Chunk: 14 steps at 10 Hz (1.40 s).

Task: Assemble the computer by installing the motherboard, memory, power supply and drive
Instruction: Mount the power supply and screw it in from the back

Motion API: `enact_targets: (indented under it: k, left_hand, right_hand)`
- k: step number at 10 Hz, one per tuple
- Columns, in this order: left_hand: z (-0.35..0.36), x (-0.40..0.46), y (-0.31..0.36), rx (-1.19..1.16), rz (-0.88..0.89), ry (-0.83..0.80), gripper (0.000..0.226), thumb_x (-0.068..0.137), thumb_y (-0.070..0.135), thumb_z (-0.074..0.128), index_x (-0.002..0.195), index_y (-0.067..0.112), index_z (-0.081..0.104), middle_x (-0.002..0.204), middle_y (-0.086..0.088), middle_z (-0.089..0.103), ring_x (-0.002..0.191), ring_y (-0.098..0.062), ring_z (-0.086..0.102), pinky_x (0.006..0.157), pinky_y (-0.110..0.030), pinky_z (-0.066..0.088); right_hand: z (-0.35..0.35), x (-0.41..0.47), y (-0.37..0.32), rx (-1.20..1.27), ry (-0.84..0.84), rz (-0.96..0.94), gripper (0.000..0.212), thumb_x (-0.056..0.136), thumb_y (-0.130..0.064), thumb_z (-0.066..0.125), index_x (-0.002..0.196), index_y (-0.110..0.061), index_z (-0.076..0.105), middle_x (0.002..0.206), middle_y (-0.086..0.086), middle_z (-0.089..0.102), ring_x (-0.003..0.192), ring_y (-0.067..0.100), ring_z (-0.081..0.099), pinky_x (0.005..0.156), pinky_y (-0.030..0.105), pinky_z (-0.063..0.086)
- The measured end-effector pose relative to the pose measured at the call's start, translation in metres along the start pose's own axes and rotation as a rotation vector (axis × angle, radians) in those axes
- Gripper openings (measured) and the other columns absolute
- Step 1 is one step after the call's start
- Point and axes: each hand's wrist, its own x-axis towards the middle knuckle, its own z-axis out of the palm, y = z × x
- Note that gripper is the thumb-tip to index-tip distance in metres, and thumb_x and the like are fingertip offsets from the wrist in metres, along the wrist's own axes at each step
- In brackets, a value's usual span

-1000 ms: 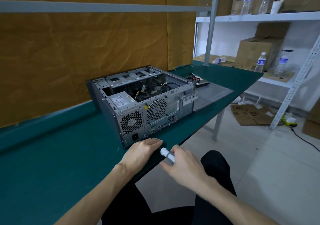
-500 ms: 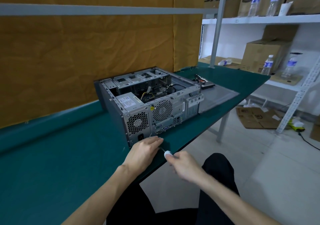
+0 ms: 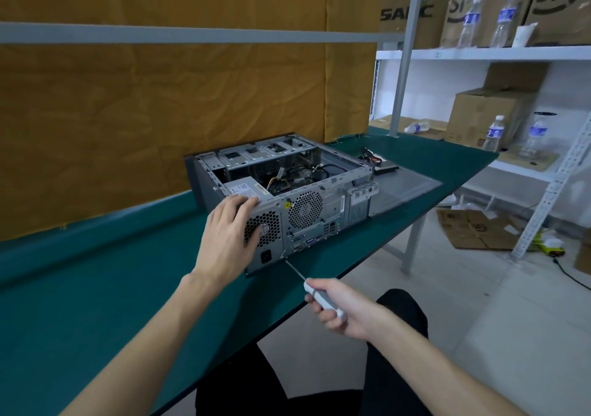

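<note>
Near the table's (image 3: pixel 96 287) front edge, the open computer case (image 3: pixel 319 204), holding power supply (image 3: pixel 243 188) and cables (image 3: pixel 297 176), is pressed by the left hand's (image 3: pixel 228 236) spread fingers. A screwdriver (image 3: pixel 315 291) is gripped in the right hand (image 3: pixel 348 310), tip at the case's rear.

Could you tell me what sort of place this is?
Probably a stockroom or warehouse workshop: a green-topped workbench carries an opened computer case, and white metal shelving holds cardboard shipping boxes and water bottles.

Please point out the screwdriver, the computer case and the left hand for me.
screwdriver (image 3: pixel 323 300): head view, on its white handle.
computer case (image 3: pixel 332 206): head view, on its rear metal panel.
left hand (image 3: pixel 228 235): head view, on its back.
</note>
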Motion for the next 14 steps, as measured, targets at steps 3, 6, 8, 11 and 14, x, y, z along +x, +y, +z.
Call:
enact_targets:
  k: [3,6,8,11,14]
  left_hand:
    - [0.010,-0.003,0.009,-0.098,-0.103,0.075,0.056,0.086,0.018,0.078,0.136,0.009,0.057,0.131,-0.009,0.053,0.130,-0.031,0.048,0.102,-0.045,0.044]
    - [0.014,-0.005,0.007,-0.118,-0.099,0.093,0.058,0.086,0.020,0.078,0.139,0.013,0.055,0.133,-0.005,0.051,0.133,-0.027,0.045,0.104,-0.043,0.042]
    - [0.017,-0.005,0.012,-0.140,-0.127,0.122,0.059,0.084,0.015,0.079,0.137,0.012,0.055,0.131,-0.006,0.049,0.132,-0.029,0.046,0.101,-0.045,0.043]
    - [0.020,-0.005,0.012,-0.149,-0.128,0.147,0.059,0.083,0.015,0.078,0.137,0.014,0.054,0.131,-0.004,0.047,0.133,-0.027,0.045,0.100,-0.045,0.044]
    - [0.022,-0.007,0.008,-0.146,-0.105,0.160,0.059,0.084,0.016,0.077,0.138,0.015,0.054,0.132,-0.003,0.047,0.134,-0.027,0.045,0.102,-0.043,0.042]
  right_hand:
    - [0.003,0.007,-0.001,-0.191,0.044,-0.042,0.041,0.104,-0.047,0.053,0.084,-0.011,0.058,0.054,-0.005,0.049,0.038,0.009,0.041,0.035,0.022,0.032]
    - [-0.008,0.013,0.009,-0.997,0.486,-0.458,0.050,0.105,-0.053,0.045,0.069,-0.018,0.048,0.067,0.000,0.062,0.049,0.013,0.045,0.049,0.029,0.033]
    - [-0.003,0.007,0.002,-0.052,-0.009,0.062,0.049,0.098,-0.056,0.059,0.092,-0.008,0.064,0.061,-0.001,0.053,0.040,0.007,0.039,0.034,0.018,0.028]
    - [-0.003,0.014,-0.003,-0.043,-0.058,0.039,0.044,0.102,-0.047,0.057,0.079,-0.009,0.057,0.054,-0.004,0.047,0.035,0.007,0.038,0.033,0.021,0.032]
    - [0.014,0.008,0.010,-1.264,0.580,-0.472,0.052,0.107,-0.054,0.035,0.067,-0.021,0.040,0.067,-0.003,0.051,0.060,0.021,0.052,0.054,0.033,0.035]
